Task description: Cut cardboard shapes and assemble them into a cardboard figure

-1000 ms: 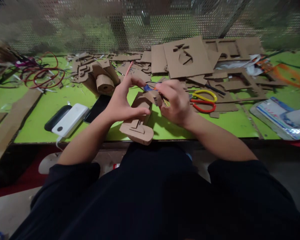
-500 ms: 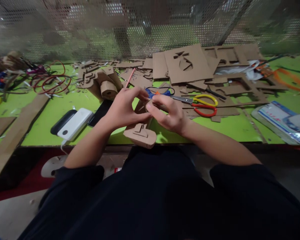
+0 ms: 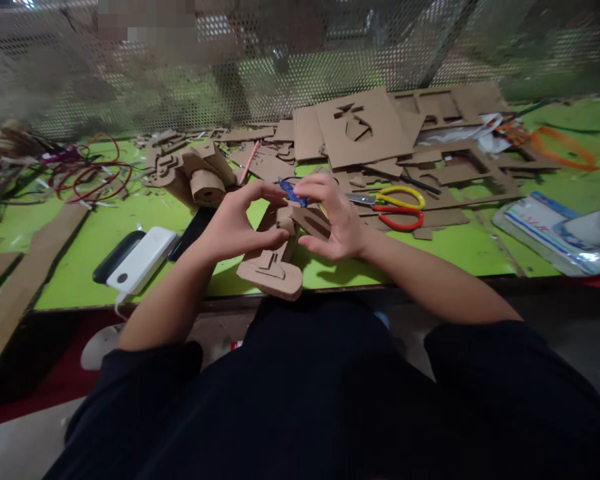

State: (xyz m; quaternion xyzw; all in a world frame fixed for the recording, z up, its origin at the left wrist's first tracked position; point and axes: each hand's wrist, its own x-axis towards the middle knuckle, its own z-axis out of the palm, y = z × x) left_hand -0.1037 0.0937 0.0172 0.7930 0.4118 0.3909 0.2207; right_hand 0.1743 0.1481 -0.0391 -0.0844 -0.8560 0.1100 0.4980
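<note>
A cardboard model (image 3: 273, 275) with a rounded base and layered L-shaped pieces on top lies at the table's front edge. My left hand (image 3: 240, 223) curves around its upper part, thumb pressed against a small cardboard block (image 3: 284, 219) and fingers on the far side. To the right, my right hand (image 3: 337, 223) has its thumb and fingers spread apart beside a slanted cardboard flap (image 3: 313, 221), with nothing visible in its grip. Behind the fingers lies a blue object (image 3: 293, 192), partly hidden, with a dark cable.
Scissors (image 3: 400, 205) with yellow and red handles lie right of my hands. Cut cardboard sheets (image 3: 367, 130) spread behind. Another cardboard assembly (image 3: 200, 173), a white power bank (image 3: 143, 260) and a dark phone (image 3: 193, 233) are left. A plastic packet (image 3: 545, 230) sits far right.
My right thumb and fingers have parted and drawn away from the small block, where both hands met before. The left hand stays around the model. The whole view has shifted slightly.
</note>
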